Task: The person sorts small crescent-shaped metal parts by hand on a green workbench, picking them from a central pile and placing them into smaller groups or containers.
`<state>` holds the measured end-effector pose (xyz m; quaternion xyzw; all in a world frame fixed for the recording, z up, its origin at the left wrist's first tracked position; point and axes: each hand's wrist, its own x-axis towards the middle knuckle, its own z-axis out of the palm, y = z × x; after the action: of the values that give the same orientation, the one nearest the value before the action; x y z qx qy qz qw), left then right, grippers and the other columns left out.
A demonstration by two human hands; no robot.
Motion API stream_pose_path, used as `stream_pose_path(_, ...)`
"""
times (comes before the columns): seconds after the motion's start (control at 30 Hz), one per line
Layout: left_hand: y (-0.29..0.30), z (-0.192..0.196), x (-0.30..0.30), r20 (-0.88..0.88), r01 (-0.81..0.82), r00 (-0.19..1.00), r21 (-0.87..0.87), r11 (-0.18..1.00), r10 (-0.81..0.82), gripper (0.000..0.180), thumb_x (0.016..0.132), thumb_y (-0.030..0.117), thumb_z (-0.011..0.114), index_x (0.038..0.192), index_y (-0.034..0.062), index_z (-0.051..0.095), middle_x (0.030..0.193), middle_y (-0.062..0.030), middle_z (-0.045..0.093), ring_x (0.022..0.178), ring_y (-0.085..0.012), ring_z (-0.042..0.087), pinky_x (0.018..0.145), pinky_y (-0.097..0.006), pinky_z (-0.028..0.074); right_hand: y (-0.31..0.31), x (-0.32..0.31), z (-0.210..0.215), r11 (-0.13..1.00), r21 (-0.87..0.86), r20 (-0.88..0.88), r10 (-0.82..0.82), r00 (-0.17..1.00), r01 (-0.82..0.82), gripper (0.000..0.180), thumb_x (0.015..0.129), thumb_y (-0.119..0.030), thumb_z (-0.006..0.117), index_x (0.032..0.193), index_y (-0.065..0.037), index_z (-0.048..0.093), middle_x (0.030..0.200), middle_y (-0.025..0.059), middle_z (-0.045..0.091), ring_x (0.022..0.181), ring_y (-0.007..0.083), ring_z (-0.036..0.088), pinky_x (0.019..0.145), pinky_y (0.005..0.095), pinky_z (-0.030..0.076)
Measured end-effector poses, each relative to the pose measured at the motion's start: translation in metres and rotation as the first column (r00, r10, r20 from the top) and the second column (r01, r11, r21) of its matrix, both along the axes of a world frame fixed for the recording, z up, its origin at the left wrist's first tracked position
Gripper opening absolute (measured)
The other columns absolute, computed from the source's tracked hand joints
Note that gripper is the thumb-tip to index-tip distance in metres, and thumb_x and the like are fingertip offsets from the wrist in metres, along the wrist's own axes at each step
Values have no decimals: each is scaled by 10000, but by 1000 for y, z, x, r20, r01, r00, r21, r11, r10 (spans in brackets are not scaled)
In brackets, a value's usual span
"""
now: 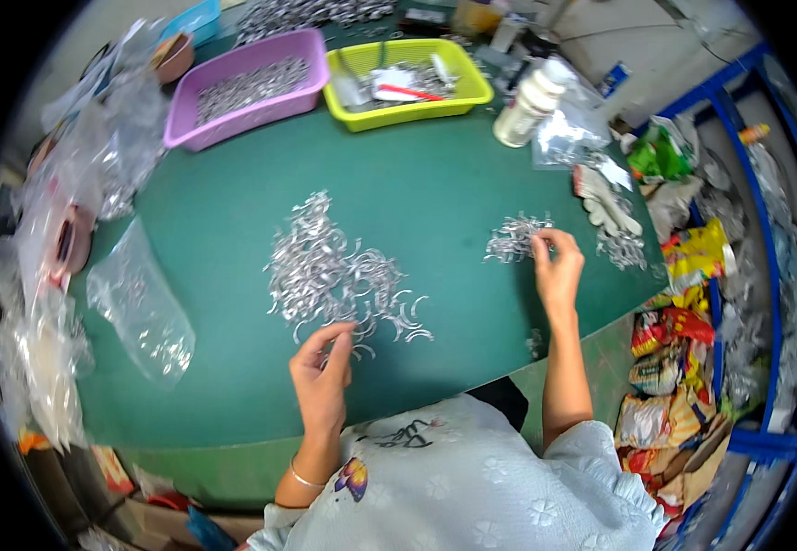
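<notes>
Small curved silvery metal pieces lie in a large loose pile (311, 266) at the middle of the green table. My left hand (320, 372) is at the near edge of this pile, its fingers curled and the thumb close to the index finger. Whatever is between those fingertips is too small to make out. Farther right lies a smaller heap (510, 241) of similar metal pieces. My right hand (558, 271) touches or hovers at its right edge, fingers bent together in a pinch. Its fingertips hide what they may hold.
A purple basket (180, 129) of metal pieces and a yellow-green basket (408, 118) with tools stand at the back. A white bottle (529, 106), a work glove (608, 207) and another small heap (621, 250) are rightward. A clear plastic bag (146, 308) lies left; a blue rack (770, 220) stands right.
</notes>
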<state>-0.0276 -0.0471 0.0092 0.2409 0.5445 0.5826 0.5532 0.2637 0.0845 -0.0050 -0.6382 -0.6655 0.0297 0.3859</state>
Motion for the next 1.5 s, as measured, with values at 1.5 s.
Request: stream_pose_path(1.5,2,16,18,-485,256,870,281,925,-93,208,698,-48,656,894,21,648,833,-36,607,546,-30,421,481,-171,323,-76,-113,32,519,-371,-785,267,559,-770,80,787,-6,598,861,18,619,707,17,611,607,20,500,520,166,364)
